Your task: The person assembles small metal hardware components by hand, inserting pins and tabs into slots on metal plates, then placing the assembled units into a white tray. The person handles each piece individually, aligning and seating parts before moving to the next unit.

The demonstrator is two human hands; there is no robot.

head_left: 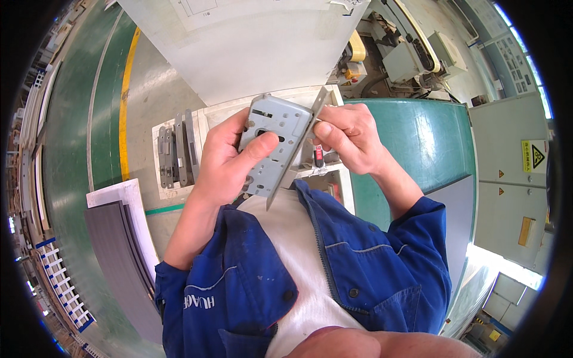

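Observation:
A grey metal mortise lock (276, 146) is held up in front of my chest, tilted, its flat case dotted with holes and slots. My left hand (225, 161) is closed round the case's left side, thumb pressed on its face. Along the lock's right edge runs a long narrow faceplate (293, 156), standing out past the case at both ends. My right hand (352, 136) is closed in a pinch at the outer side of the faceplate, near its upper part. What lies between those fingertips is too small to make out.
Below the hands is a pale workbench (319, 173), with a small red-and-black object (318, 156) on it. Several metal lock parts (176, 152) lie in a tray to the left. Dark panels (116, 238) stand lower left. A green table (418, 143) is at right, machinery (400, 53) beyond.

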